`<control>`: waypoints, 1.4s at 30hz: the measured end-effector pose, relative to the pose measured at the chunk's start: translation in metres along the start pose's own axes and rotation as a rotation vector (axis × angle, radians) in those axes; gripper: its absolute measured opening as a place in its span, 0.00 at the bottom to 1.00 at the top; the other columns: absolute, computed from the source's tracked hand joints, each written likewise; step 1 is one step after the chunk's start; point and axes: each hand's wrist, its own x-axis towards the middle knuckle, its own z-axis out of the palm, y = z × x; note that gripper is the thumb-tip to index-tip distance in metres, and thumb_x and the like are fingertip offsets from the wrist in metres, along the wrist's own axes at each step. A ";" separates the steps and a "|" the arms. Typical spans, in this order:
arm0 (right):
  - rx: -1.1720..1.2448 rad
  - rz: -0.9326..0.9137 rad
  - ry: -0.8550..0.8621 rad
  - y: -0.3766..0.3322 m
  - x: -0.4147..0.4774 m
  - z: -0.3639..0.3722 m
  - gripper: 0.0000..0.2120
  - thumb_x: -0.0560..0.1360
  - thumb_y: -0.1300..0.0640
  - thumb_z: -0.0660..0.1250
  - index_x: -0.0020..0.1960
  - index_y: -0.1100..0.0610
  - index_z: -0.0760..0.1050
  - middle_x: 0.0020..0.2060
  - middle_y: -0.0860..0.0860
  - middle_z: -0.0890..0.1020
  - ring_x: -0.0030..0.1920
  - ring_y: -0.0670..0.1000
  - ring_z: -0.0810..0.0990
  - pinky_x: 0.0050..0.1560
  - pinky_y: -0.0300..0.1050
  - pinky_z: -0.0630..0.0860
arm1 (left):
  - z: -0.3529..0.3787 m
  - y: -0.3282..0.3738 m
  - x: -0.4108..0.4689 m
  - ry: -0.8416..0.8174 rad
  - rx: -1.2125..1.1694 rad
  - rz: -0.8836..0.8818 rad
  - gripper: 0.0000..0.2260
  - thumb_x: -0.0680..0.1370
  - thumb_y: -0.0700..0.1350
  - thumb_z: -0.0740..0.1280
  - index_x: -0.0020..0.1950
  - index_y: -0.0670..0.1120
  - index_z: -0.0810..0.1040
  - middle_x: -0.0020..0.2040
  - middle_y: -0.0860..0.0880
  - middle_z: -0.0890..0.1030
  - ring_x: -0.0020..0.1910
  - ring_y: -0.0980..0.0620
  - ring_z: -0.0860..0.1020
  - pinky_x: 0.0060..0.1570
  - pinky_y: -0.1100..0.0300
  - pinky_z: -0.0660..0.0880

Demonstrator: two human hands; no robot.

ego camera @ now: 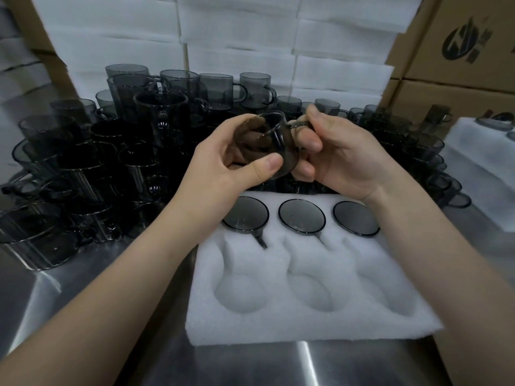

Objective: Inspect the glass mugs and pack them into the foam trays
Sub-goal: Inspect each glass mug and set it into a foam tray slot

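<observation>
steel tabletop (250,366) is carrying a white foam tray (278,327), three packed mugs (301,215) sitting in its far row. above it, the left hand (223,162) is gripping a smoky glass mug (276,149) while the right hand (342,157) is pinching its handle.

Smoky, glossy glass mugs (156,126) crowd a brushed, reflective steel table (92,324); the tray (281,324) is soft, matt white foam, beside matt brown cardboard boxes (457,45).
</observation>
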 end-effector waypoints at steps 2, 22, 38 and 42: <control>-0.048 0.014 0.031 0.001 0.001 0.002 0.27 0.81 0.51 0.54 0.24 0.50 0.70 0.31 0.58 0.61 0.27 0.51 0.65 0.31 0.43 0.63 | 0.001 0.000 -0.001 0.000 0.062 0.003 0.22 0.68 0.45 0.73 0.61 0.50 0.74 0.52 0.56 0.80 0.53 0.60 0.80 0.54 0.61 0.77; -0.417 -0.137 0.143 0.012 0.004 0.003 0.16 0.73 0.51 0.69 0.60 0.47 0.77 0.48 0.47 0.83 0.44 0.45 0.80 0.37 0.43 0.76 | 0.007 0.005 -0.004 0.133 0.069 -0.032 0.21 0.69 0.45 0.74 0.59 0.47 0.74 0.50 0.50 0.84 0.51 0.53 0.83 0.57 0.46 0.78; -0.069 0.006 0.071 0.008 0.003 0.000 0.24 0.69 0.48 0.76 0.59 0.56 0.75 0.47 0.54 0.83 0.45 0.55 0.82 0.44 0.50 0.81 | 0.007 0.003 -0.004 0.077 0.065 0.022 0.29 0.67 0.41 0.75 0.66 0.45 0.67 0.59 0.50 0.81 0.54 0.49 0.81 0.56 0.50 0.78; 0.043 0.020 -0.068 0.008 0.003 -0.008 0.43 0.61 0.49 0.80 0.72 0.51 0.67 0.56 0.56 0.78 0.49 0.55 0.78 0.47 0.49 0.78 | 0.004 0.004 -0.003 0.010 0.028 0.043 0.22 0.72 0.42 0.71 0.65 0.44 0.74 0.57 0.50 0.81 0.47 0.53 0.80 0.51 0.58 0.78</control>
